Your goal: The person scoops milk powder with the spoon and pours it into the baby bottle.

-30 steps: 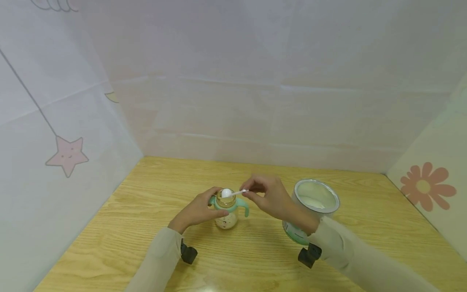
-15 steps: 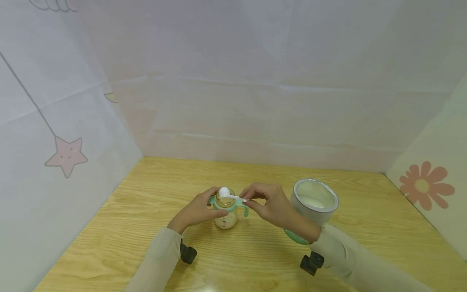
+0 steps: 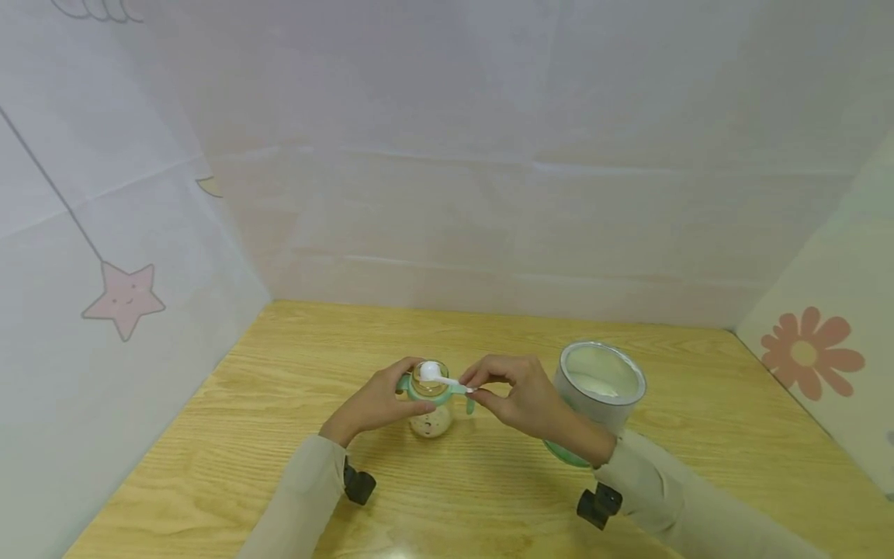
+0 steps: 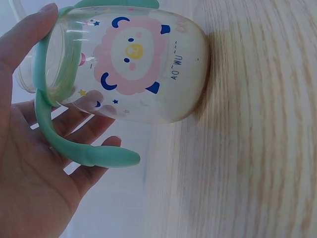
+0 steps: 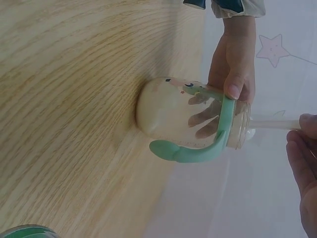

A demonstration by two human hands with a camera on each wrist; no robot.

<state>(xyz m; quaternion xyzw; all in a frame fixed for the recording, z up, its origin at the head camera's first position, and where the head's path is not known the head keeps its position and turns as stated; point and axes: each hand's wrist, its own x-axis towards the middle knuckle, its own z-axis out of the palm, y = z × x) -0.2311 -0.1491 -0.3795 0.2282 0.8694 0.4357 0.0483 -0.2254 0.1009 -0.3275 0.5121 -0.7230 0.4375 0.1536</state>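
A clear baby bottle [image 3: 431, 424] with green side handles [image 4: 94, 153] stands upright on the table; a pink sheep face is printed on it and pale contents lie at its bottom. My left hand [image 3: 380, 401] grips it around the neck, thumb on the near side and fingers behind. Over the open mouth rests the bowl of a white measuring scoop [image 3: 429, 372], its rounded underside upward. My right hand [image 3: 515, 392] pinches the end of the scoop's handle [image 5: 275, 124] between thumb and fingers. What is inside the bowl is hidden.
To the right, partly behind my right forearm, stands an open can [image 3: 603, 376] with pale powder inside and a green base. Under everything is a wood-grain table [image 3: 293, 341]. Printed white cloth walls [image 3: 454, 194] rise at the back and sides.
The scoop has turned over and come down onto the bottle's mouth, its handle end now lower and tilted down to the right. My right hand has lowered slightly; the left keeps its grip.
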